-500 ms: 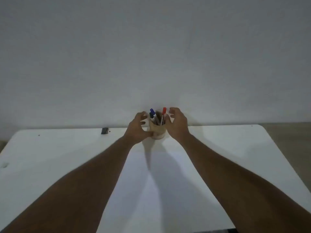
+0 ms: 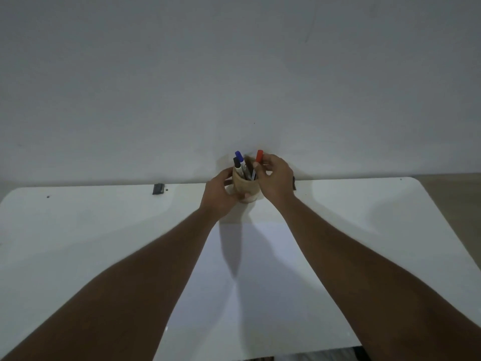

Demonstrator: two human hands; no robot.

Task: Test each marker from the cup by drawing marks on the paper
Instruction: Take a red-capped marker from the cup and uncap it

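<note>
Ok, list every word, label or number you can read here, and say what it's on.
No text here can be read.
Blue-capped marker: dark print on its white barrel, too small and blurred.
Cup, paper, red-capped marker: no print visible.

The cup point(image 2: 246, 187) was tan. Marker caps were blue point(image 2: 238, 155), black point(image 2: 236, 162) and red point(image 2: 259, 156). The table point(image 2: 78, 230) and paper point(image 2: 260, 295) were white.
</note>
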